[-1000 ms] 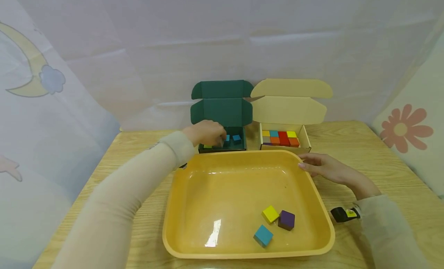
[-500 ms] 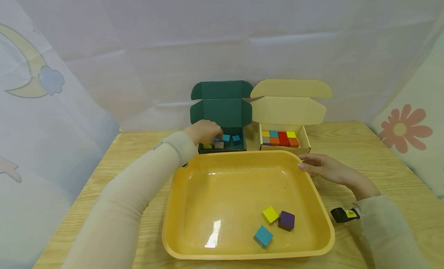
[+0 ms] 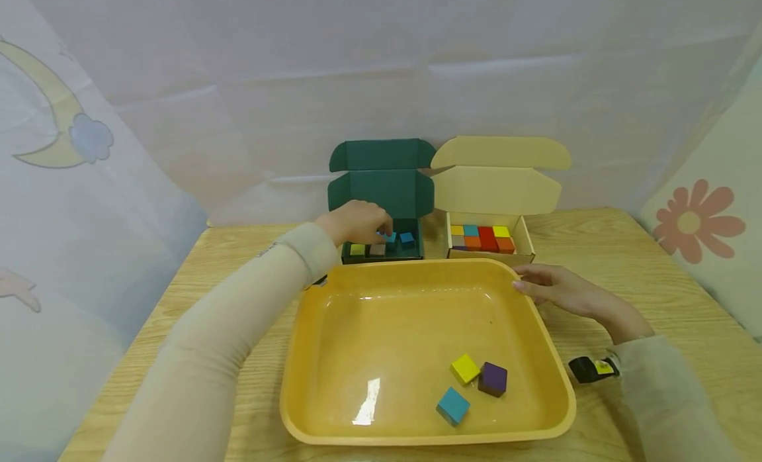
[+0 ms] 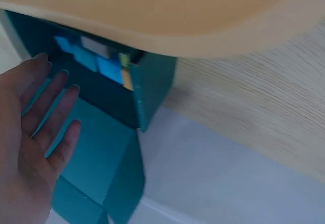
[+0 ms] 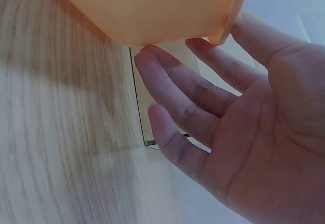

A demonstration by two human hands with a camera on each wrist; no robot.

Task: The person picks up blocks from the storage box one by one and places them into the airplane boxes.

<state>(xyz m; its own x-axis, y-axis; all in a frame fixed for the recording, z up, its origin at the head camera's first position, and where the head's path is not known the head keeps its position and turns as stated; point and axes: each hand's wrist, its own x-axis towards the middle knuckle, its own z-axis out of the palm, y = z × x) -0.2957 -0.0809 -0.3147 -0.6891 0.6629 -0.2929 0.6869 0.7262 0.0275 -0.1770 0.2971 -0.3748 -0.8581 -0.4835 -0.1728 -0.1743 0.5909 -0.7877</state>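
My left hand (image 3: 360, 222) hovers over the open green box (image 3: 383, 190), its fingertips near a blue block (image 3: 389, 237). The left wrist view shows this hand's fingers (image 4: 62, 102) loosely extended, with nothing visible between them. Another blue block (image 3: 407, 239), a grey block (image 3: 378, 249) and a yellow-green block (image 3: 357, 249) lie in that box. My right hand (image 3: 556, 286) pinches the far right corner of the yellow tray (image 3: 428, 440), thumb over the rim and fingers outside. Inside the tray lie a yellow block (image 3: 465, 369), a purple block (image 3: 493, 379) and a light blue block (image 3: 453, 406).
Right of the green box stands an open cream box (image 3: 497, 187), with several colored blocks packed in it, among them a red one (image 3: 487, 239). Both boxes stand behind the tray on the wooden table (image 3: 595, 250). A pale cloth (image 3: 381, 71) hangs behind.
My left hand first drew left off the grey block, then shifted slightly right and up over the blue blocks. The yellow-green block shows more fully. My right hand has stayed at the tray corner.
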